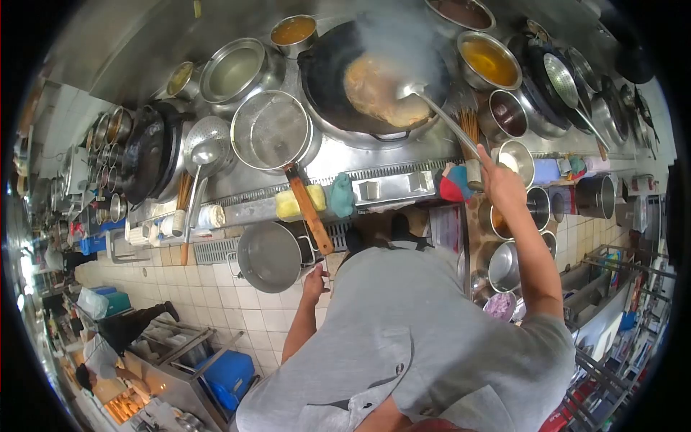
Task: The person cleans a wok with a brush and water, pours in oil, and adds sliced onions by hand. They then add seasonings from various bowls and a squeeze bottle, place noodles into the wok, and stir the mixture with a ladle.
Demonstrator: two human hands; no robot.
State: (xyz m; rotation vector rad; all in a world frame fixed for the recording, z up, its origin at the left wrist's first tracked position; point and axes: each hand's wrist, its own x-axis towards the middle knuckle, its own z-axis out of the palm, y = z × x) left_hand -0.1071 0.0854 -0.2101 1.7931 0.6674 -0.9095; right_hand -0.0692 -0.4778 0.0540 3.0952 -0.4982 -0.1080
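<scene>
My right hand (504, 186) is closed around the long metal handle of a ladle (453, 126). The ladle's bowl rests at the right side of brown-orange food (371, 90) in a black wok (324, 79). Steam or smoke rises over the far part of the wok. My left hand (314, 284) hangs low beside my body, fingers loosely bent and apart, with nothing visible in it. Close to it are a grey pot (269, 257) and the wooden handle (308, 209) of a round strainer (271, 129).
Metal bowls of liquid stand behind the wok, including an orange one (491, 62) and a pale one (233, 70). A perforated skimmer (209, 133) lies left. Along the stove edge sit a yellow sponge (300, 203) and teal cloth (342, 194). Another person (133, 327) is at lower left.
</scene>
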